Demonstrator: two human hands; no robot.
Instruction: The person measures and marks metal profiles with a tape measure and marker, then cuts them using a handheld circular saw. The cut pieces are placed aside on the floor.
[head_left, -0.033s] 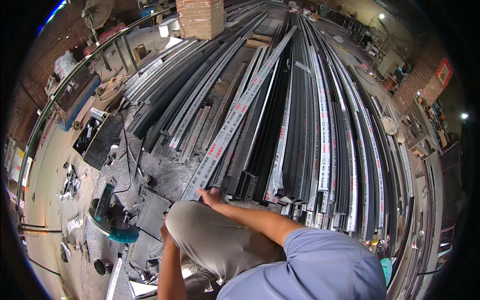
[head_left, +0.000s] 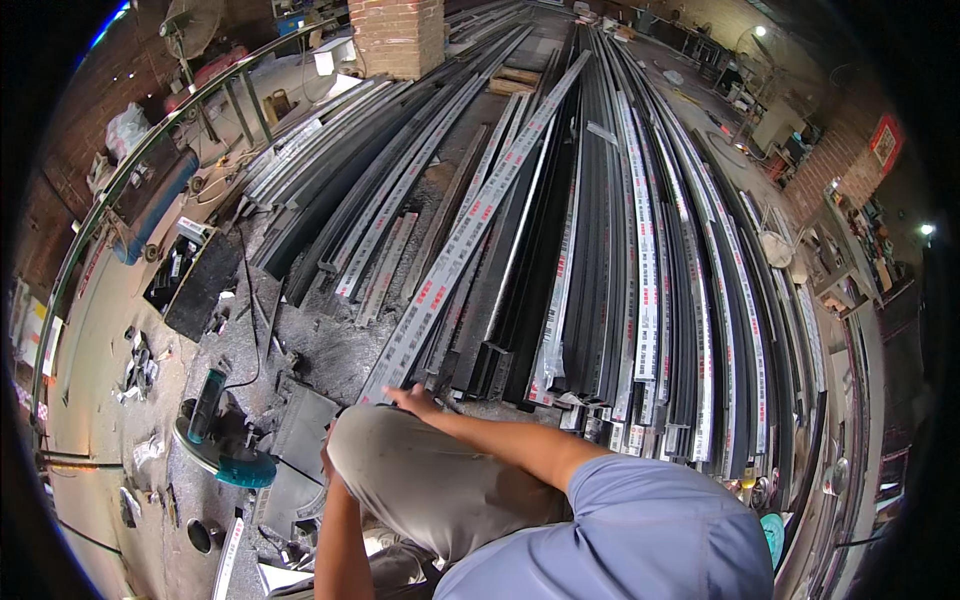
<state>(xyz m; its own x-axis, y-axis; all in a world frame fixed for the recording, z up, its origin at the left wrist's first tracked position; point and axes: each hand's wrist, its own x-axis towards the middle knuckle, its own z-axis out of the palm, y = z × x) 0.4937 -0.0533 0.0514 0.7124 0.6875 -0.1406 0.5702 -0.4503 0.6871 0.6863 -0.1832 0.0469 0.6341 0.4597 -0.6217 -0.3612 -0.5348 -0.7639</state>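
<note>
A long metal profile [head_left: 440, 278] with printed protective film slants across the pile, its near end meeting my raised knee. At its right edge, close to that end, is my right hand [head_left: 416, 402]. The fingers are stretched and apart, and one fingertip seems to touch the film. Beside the left of my knee, my left hand [head_left: 326, 456] is almost wholly hidden, so its fingers and anything in them do not show. On the floor to the left lies a teal cut-off saw [head_left: 246, 470] with a dark handle, nearest to the left hand.
Bundles of dark, film-covered profiles [head_left: 650, 290] fill the floor ahead and to the right. A metal plate [head_left: 300, 430] lies by the saw, among scraps [head_left: 140, 365]. A dark box [head_left: 190, 280], a power cord [head_left: 256, 320] and a brick pillar [head_left: 398, 38] stand farther off.
My right hand has shifted slightly down and toward me along the profile's edge. The near end of the profile sits slightly farther left. The left arm is almost unchanged.
</note>
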